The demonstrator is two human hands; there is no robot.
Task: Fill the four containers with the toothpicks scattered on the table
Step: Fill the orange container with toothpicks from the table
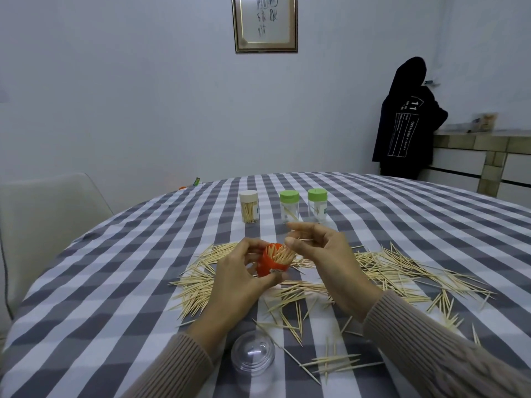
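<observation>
Toothpicks (280,252) fill orange container (273,265) gripped between left fingers (253,248).

You can read "11" and "OVER BOX T-SHIRT" on the black garment (402,124); the framed calligraphy (264,21) is illegible

We see an orange container (274,261) tilted toward us, its open mouth bristling with pale toothpicks packed upright. Around the orange container, loose toothpicks (402,271) lie scattered flat, thickest to its left and right, thinner on the near side. Beyond the orange container three containers stand upright in a row: a white-capped one (249,206) packed full, and two green-capped ones (289,206) (317,205) holding only a few sticks.
</observation>
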